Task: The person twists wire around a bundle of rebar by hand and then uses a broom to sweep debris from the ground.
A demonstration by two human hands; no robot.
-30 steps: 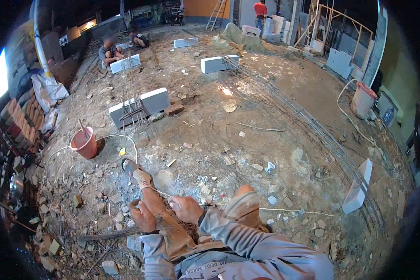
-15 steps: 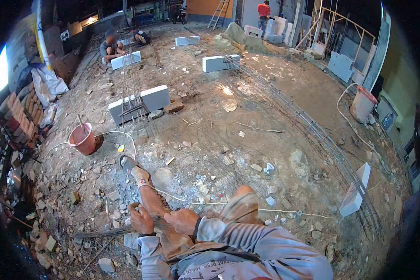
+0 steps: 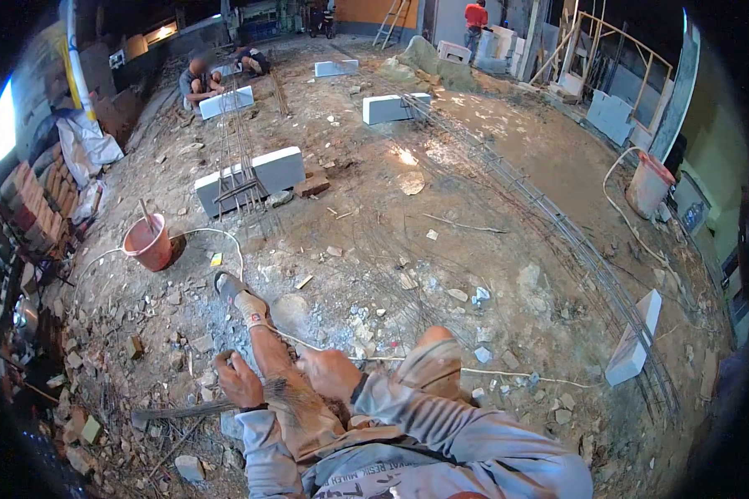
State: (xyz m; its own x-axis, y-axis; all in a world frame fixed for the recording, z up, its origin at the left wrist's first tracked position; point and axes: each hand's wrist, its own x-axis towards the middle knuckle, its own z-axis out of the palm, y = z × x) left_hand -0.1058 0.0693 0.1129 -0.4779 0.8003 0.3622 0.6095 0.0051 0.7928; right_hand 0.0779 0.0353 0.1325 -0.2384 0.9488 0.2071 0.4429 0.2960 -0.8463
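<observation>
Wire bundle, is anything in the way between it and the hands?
Nothing visible is. The left hand is closed around the wire bundle beside the leg, and the right hand sits at its frayed end; its grip is hard to see.

Salmon-pink bucket (image 3: pixel 147 243), white block (image 3: pixel 250 179), pale cord (image 3: pixel 333 353). Grey sleeve (image 3: pixel 441 416) and brown trousers (image 3: pixel 433 362). Red shirt (image 3: pixel 475 15) far off; brown, rubble-speckled ground (image 3: pixel 491 166).
</observation>
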